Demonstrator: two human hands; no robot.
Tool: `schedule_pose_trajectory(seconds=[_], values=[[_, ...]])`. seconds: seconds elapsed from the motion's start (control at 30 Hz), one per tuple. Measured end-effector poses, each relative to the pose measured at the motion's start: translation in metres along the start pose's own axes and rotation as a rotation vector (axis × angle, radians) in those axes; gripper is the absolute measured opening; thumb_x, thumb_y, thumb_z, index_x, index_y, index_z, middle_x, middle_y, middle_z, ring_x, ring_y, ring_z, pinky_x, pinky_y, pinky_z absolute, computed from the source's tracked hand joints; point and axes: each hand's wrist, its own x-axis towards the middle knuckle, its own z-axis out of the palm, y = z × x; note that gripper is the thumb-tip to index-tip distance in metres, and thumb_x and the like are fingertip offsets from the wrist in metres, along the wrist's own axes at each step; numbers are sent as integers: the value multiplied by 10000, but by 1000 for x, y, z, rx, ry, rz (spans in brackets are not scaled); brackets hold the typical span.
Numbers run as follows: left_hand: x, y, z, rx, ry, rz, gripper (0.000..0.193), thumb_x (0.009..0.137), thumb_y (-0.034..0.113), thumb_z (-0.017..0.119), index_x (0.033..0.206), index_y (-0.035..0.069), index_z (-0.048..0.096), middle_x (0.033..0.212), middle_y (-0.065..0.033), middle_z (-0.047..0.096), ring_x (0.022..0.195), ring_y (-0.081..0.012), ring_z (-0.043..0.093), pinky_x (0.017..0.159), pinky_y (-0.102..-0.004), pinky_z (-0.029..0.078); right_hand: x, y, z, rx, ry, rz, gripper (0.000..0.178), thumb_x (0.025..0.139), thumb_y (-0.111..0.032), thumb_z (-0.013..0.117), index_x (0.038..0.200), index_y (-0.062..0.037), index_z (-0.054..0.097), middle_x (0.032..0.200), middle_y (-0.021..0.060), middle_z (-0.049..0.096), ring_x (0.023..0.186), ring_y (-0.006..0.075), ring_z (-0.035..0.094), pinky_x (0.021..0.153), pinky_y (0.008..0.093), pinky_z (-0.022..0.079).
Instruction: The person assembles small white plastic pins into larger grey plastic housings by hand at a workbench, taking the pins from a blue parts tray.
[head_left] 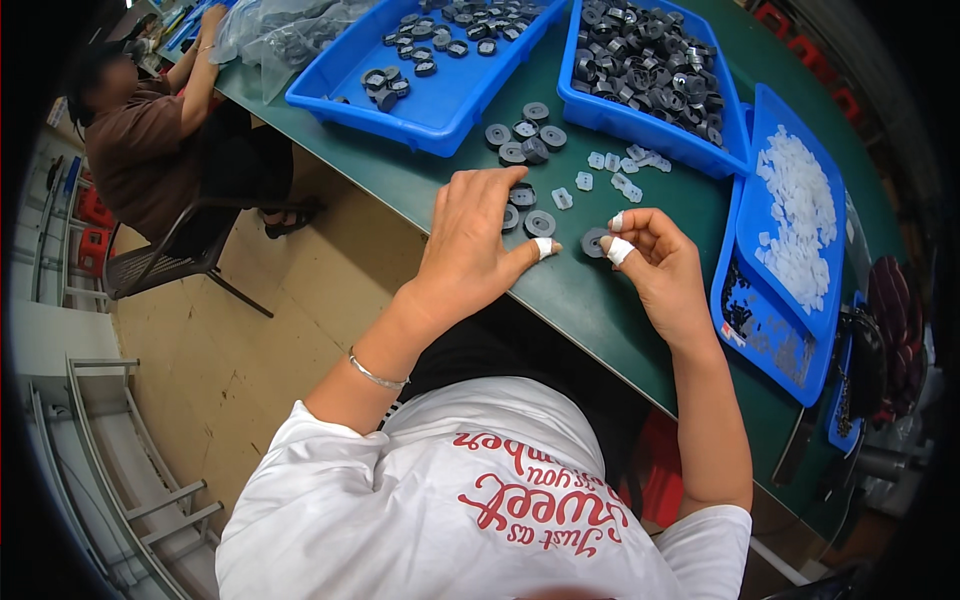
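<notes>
My right hand [655, 265], with white tape on its thumb and a fingertip, pinches a grey round plastic part [595, 242] just above the green table. My left hand [470, 235] is open, its taped thumb apart from its fingers. The fingers reach beside a few loose grey round parts [539, 223] and partly hide some of them. Beyond the hand lies a small cluster of similar grey parts [535, 150]. Several small translucent white plastic pieces [562, 199] are scattered to the right of that cluster.
A blue tray [440, 135] with grey parts stands far left, beside a blue bin [740, 160] heaped with them. Right, a blue tray [745, 215] of white pieces rests over another blue tray [800, 390] with small dark parts. Another person [150, 150] sits at the table's left.
</notes>
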Motion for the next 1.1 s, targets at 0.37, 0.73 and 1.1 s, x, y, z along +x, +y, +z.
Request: schedule_pose_trajectory(seconds=[0.37, 0.73, 1.1], values=[[2, 9, 0, -171, -143, 42, 669, 680, 183, 796, 1256, 13, 502, 1192, -133, 549, 1132, -298, 474, 983, -384, 374, -1, 9, 5, -146, 84, -74, 120, 865, -56, 645, 974, -6, 645, 835, 10, 609, 724, 56, 541, 672, 216, 447], [11, -8, -23, -576, -359, -116, 793, 637, 146, 820, 1338, 43, 464, 1275, -122, 507, 1243, -230, 448, 1071, -340, 333, 1, 17, 2, -261, 132, -186, 164, 858, -33, 618, 1017, -25, 659, 891, 81, 623, 679, 114, 547, 652, 248, 457], [11, 6, -3, -271, -305, 140, 659, 625, 230, 829, 1218, 90, 578, 1226, -94, 537, 1164, -285, 438, 1017, -396, 316, 0, 14, 5, -300, 110, -169, 184, 863, -49, 617, 1044, -25, 641, 875, 79, 627, 660, 123, 536, 625, 263, 455]])
